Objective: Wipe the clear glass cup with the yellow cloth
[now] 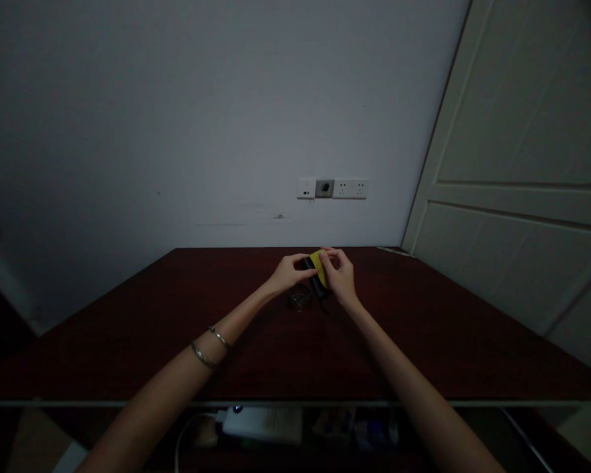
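Note:
Above the table's far half, both hands meet at a small yellow-and-black object (319, 268). It is tilted, with a yellow face and a black, shiny-looking side, and a dark strip hangs from its lower end. My left hand (291, 271) pinches its black left edge between thumb and fingers. On the other side, my right hand (339, 272) is closed on the yellow part, thumb on top. In the dim light I cannot make out exactly what the object is. Just below my left hand, a round, glassy or metallic thing (299, 299) rests on the dark red table (177, 315).
Behind the table stands a pale wall with a row of sockets (343, 189). A white panelled door (512, 197) is at the right. Under the front edge, an open shelf holds a white box-like device (263, 424) with a cable. A thin strip (396, 251) lies at the far right corner.

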Demonstrator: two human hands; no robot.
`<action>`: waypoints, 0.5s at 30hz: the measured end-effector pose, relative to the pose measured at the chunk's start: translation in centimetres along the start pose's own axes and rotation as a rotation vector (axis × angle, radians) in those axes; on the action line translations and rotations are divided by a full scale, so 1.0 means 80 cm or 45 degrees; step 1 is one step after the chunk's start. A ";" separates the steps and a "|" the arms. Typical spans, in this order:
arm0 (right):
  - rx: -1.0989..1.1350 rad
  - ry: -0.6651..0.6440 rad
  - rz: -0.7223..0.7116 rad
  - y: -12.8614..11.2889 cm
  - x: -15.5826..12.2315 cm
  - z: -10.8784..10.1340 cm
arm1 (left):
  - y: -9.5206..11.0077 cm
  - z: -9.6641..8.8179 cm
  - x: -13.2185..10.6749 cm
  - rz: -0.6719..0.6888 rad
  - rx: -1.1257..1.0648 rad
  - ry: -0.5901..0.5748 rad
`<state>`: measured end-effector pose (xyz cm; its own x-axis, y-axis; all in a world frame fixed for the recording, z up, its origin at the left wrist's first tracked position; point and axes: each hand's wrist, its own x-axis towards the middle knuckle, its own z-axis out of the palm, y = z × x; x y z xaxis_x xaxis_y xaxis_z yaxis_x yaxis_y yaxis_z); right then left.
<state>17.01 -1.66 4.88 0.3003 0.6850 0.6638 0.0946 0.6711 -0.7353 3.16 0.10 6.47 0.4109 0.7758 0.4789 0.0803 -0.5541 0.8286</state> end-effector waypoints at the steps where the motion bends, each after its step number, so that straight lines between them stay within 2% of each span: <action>1: 0.035 -0.029 0.027 0.000 -0.002 -0.003 | -0.001 0.000 0.001 0.001 -0.021 0.010; 5: 0.173 -0.196 0.185 0.002 -0.007 -0.015 | 0.000 0.001 0.004 -0.004 -0.066 0.050; 9: 0.179 -0.368 0.277 0.011 -0.009 -0.023 | 0.001 0.002 0.005 -0.015 -0.057 0.102; 12: 0.198 -0.379 0.358 0.023 -0.010 -0.027 | -0.010 0.001 0.008 -0.052 -0.055 0.092; 15: 0.196 -0.274 0.485 0.038 -0.010 -0.033 | -0.030 -0.006 0.009 -0.115 -0.098 0.130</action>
<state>19.57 -0.90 1.72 0.0806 0.9234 0.3754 -0.1313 0.3832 -0.9143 2.79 2.14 4.96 0.3104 0.8501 0.4254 0.0410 -0.4590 0.8875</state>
